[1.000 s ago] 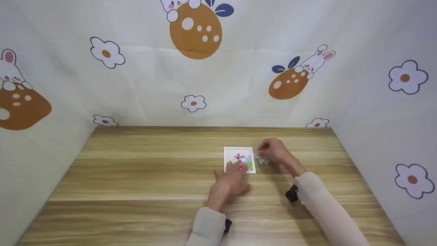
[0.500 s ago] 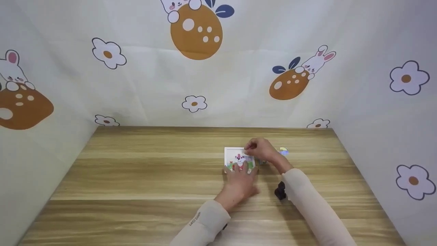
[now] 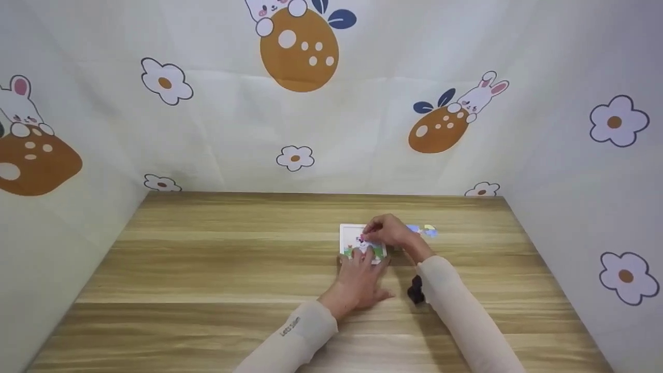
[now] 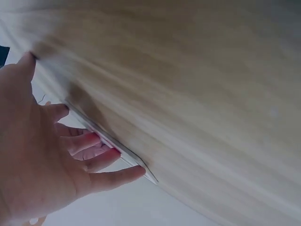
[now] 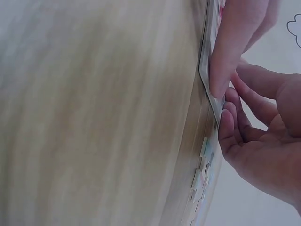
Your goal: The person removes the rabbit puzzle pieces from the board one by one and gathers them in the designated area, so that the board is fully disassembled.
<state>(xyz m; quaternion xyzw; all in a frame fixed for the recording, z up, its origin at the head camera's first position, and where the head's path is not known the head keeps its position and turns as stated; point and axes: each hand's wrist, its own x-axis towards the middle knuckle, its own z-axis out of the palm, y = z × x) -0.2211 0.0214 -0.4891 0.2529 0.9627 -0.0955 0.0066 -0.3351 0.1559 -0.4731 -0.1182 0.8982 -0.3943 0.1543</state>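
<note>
A small white-framed jigsaw puzzle tray [image 3: 342, 239] lies flat on the wooden table, with a cartoon animal picture on green partly filling it. Spread fingers of my left hand [image 3: 358, 282] rest on its near part; in the left wrist view they lie along the tray's edge [image 4: 146, 173]. My right hand [image 3: 392, 231] is over the tray's upper right side, thumb and fingertips together on a small pinkish puzzle piece [image 3: 364, 237] mostly hidden by them. Right of the tray are loose puzzle pieces [image 3: 430, 230], partly behind the right hand; several show edge-on in the right wrist view [image 5: 198, 179].
The wooden table [image 3: 207, 269] reaches back to a pale curtain [image 3: 228, 129] printed with rabbits, oranges and flowers, which also hangs at both sides. A dark wrist camera [image 3: 416, 291] hangs under the right sleeve.
My right hand has moved left from the loose pieces to over the tray, bringing a small piece. My left hand has shifted slightly and spread its fingers across the tray's near edge.
</note>
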